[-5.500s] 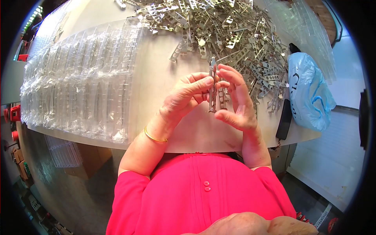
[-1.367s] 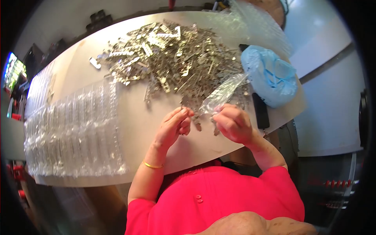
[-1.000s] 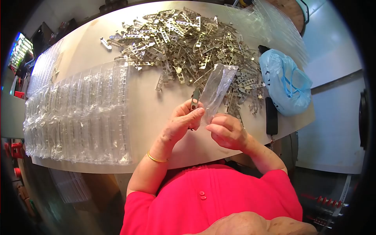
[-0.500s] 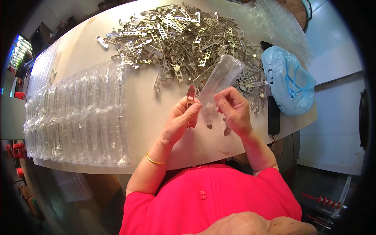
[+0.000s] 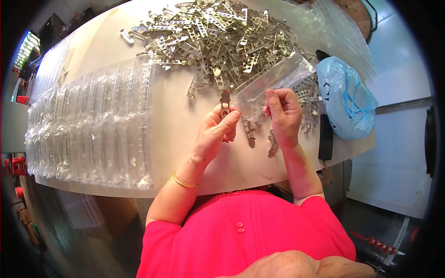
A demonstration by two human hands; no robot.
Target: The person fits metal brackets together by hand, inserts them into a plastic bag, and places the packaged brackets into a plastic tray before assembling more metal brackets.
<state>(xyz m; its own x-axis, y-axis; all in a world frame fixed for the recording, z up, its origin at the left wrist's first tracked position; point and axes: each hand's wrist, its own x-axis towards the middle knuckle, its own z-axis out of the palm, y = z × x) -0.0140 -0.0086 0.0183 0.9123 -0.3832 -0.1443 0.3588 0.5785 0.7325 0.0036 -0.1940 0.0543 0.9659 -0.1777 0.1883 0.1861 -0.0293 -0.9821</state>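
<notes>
Between the thumb and fingers of my left hand (image 5: pixel 214 129) is a flat metal bracket (image 5: pixel 225 98) with round holes, held upright with its notched end pointing up. My right hand (image 5: pixel 285 115) pinches a clear plastic bag (image 5: pixel 277 78), which slants up to the right over the edge of the metal pile. The bag's lower end lies close to the bracket, and I cannot tell if they touch. On the table below the bag lie a loose bracket (image 5: pixel 250 134) and another bracket (image 5: pixel 272 144) near my right wrist.
A large heap of metal brackets (image 5: pixel 218 41) covers the table's far middle. Rows of filled clear bags (image 5: pixel 88 129) lie at left. To the right are a blue plastic bag (image 5: pixel 347 99), a black strip-like object (image 5: pixel 326 136) and a stack of clear plastic sleeves (image 5: pixel 336 32).
The plastic bag has tilted further right, and my right hand has moved slightly up and right with it. My left hand still holds the bracket, a little higher. The camera view has shifted slightly.
</notes>
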